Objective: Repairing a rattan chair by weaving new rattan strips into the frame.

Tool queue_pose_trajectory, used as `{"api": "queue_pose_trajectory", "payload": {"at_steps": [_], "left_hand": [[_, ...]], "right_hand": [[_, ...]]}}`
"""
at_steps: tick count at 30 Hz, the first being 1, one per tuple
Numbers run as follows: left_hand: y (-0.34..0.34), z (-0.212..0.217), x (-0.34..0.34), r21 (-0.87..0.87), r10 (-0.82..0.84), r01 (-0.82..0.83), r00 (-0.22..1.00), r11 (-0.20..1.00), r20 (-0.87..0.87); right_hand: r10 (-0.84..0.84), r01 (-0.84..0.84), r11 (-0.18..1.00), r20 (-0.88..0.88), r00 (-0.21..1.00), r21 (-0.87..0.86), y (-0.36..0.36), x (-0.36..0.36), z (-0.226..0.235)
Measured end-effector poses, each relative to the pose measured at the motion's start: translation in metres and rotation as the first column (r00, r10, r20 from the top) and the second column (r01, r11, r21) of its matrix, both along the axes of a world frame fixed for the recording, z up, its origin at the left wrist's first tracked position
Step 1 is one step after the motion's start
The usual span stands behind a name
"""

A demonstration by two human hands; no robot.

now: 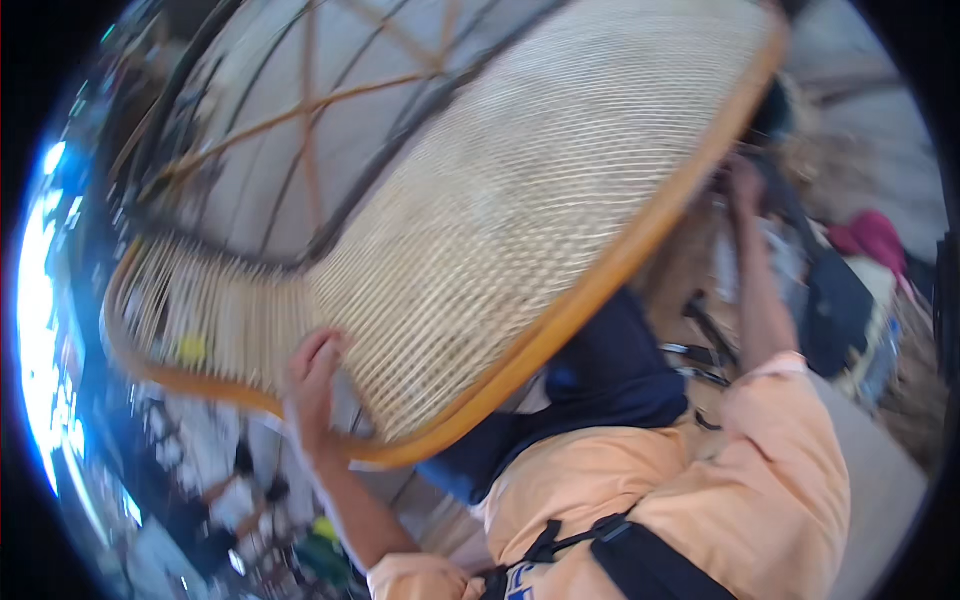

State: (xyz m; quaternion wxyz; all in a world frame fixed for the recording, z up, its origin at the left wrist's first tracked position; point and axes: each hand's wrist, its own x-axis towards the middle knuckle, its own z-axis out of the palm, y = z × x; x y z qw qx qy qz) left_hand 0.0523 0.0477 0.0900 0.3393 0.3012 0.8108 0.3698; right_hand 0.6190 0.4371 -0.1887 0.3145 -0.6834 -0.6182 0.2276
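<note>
A large furniture frame of bent wood (640, 240) slants across the view, filled with a pale woven cane panel (520, 210). My left hand (316, 375) is at the narrow lower left part of the weave, where a gap opens between the cane strands. Its fingers are bent together against the strands, and whatever they pinch is too small to make out. Over on the right, my right hand (742, 185) is beside the outer wooden rail, partly behind it. Blur and the rail hide its fingers.
Dark metal bars and thin wooden rods (310, 105) cross beyond the panel. Black-handled tools (705, 340) lie on the floor at right, near a dark bag-like thing (838, 305) and a pink cloth (872, 235). Another person (225, 510) shows at lower left.
</note>
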Motion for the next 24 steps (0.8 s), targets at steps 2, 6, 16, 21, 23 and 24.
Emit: {"api": "queue_pose_trajectory", "payload": {"at_steps": [2,6,16,21,23,24], "left_hand": [[-0.008,0.009,-0.006,-0.043,-0.019,0.022,0.997,0.999,0.076],[-0.014,0.002,-0.017,-0.105,0.043,-0.036,0.997,0.994,0.06],[-0.041,0.035,-0.013,-0.176,-0.003,0.017,0.997,0.984,0.08],[-0.054,0.051,-0.004,-0.242,-0.082,0.066,0.995,0.968,-0.058],[-0.059,0.052,-0.004,-0.231,-0.064,0.047,0.996,0.972,-0.066],[-0.064,0.053,-0.004,-0.23,-0.044,0.026,0.996,0.973,-0.075]], "right_hand": [[0.031,-0.078,0.971,-0.207,0.978,-0.225,-0.019,-0.033,0.03],[0.37,-0.383,0.924,0.23,0.9,0.013,-0.044,-0.007,0.096],[0.507,-0.697,0.703,-0.586,0.632,-0.143,-0.208,-0.289,0.265],[0.942,-0.984,0.06,-0.336,-0.001,0.17,-0.247,-0.421,0.285],[0.979,-0.955,-0.057,-0.173,-0.111,0.29,-0.257,-0.468,0.264],[0.983,-0.915,-0.116,-0.087,-0.161,0.385,-0.264,-0.488,0.25]]}}
